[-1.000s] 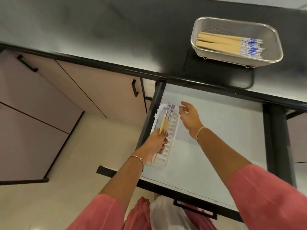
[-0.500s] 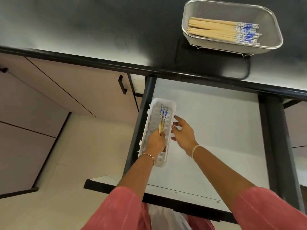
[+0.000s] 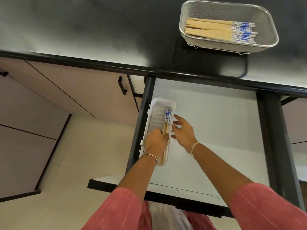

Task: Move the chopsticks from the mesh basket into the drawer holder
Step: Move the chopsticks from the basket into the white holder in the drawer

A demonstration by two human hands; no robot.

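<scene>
A white slotted holder [image 3: 157, 107] lies along the left side of the open drawer [image 3: 216, 130]. A few wooden chopsticks with blue-patterned ends [image 3: 167, 117] rest in the holder's right part. My left hand [image 3: 156, 141] lies over their middle inside the holder, fingers curled on them. Just right of the holder, my right hand [image 3: 183, 131] hovers with its fingers spread, fingertips near the holder's right rim. On the black counter at the top right, a mesh basket [image 3: 265, 19] holds several more chopsticks [image 3: 214, 30].
The drawer's black side rails [image 3: 272, 138] and front edge [image 3: 106, 184] frame the white drawer floor. Closed cabinet doors with a black handle [image 3: 122, 85] fill the left. The counter's black edge [image 3: 99, 64] overhangs the drawer.
The left hand lowered the chopsticks from above the holder down into it. The right hand drew back from the holder's far end to its right side.
</scene>
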